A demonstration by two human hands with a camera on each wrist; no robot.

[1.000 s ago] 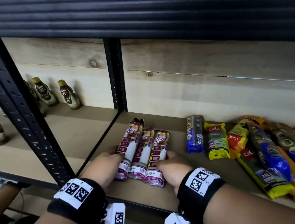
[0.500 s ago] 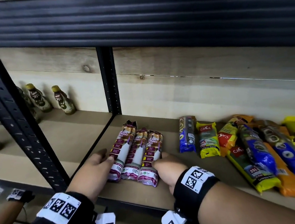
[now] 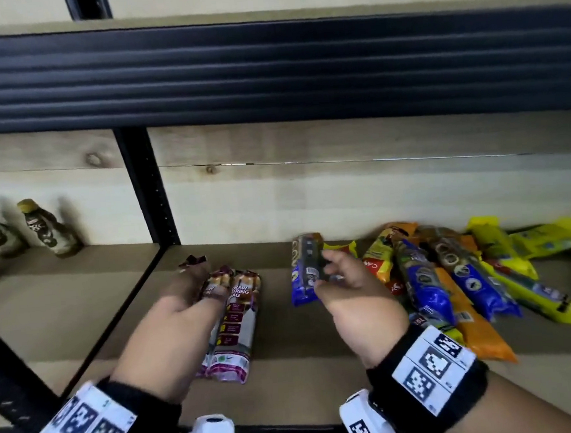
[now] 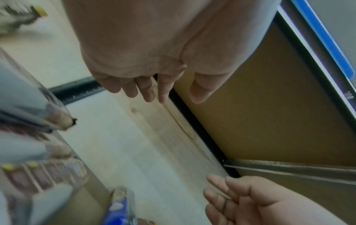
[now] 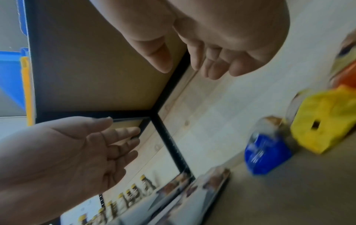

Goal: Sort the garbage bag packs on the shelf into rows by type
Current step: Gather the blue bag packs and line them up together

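Left hand [image 3: 179, 313]: raised above the near left of the shelf [image 3: 290, 380], fingers straight and loosely spread, holding nothing; it hangs over the purple packs, probably just let go.

Right hand [image 3: 348, 293]: lifted beside it, fingers relaxed and apart, empty, in front of the blue pack, likely the next pick.

Purple packs [image 3: 233, 326]: lying side by side, touching, long sides together, ends toward the shelf edge. Judged a finished row of one type, set at the left to leave room.

Blue pack [image 3: 304, 273]: alone, just right of the purple row, apart from it, parallel; possibly the start of a second row.

Mixed pile [image 3: 470, 277]: yellow, orange and blue packs overlapping at angles to the right, not yet sorted.

Bottles [image 3: 47, 228]: far left bay, against the back board; not part of the task.
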